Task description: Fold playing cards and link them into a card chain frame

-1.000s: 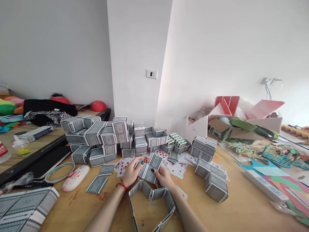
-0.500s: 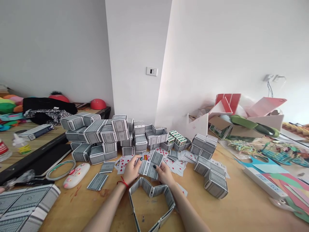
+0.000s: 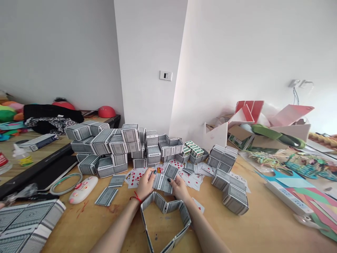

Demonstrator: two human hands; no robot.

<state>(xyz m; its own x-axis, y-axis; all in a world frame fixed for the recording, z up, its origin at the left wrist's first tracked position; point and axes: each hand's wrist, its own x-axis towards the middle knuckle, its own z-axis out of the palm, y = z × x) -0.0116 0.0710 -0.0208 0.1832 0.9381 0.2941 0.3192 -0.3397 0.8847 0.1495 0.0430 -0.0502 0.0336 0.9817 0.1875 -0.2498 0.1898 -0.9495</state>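
Observation:
My left hand (image 3: 144, 185) and my right hand (image 3: 179, 188) both grip a small fan of grey-backed playing cards (image 3: 164, 180) just above the wooden table (image 3: 252, 225). A red thread circles my left wrist. Right below my hands stands a heart-shaped frame (image 3: 165, 219) built of folded cards. Loose cards, some face up with red pips (image 3: 135, 175), lie spread under and around my hands. Behind them rises a pile of boxes made from cards (image 3: 116, 147).
More card boxes (image 3: 229, 182) sit to the right, a large one (image 3: 23, 225) at the near left. A white and pink mouse-shaped object (image 3: 83, 184), a hoop (image 3: 65, 182) and a black keyboard (image 3: 34, 174) lie left. Coloured paper and cartons (image 3: 268, 130) crowd the right.
My hands have lifted the fanned cards slightly and drawn them together; the camera has tipped a little, so everything sits a bit higher in view.

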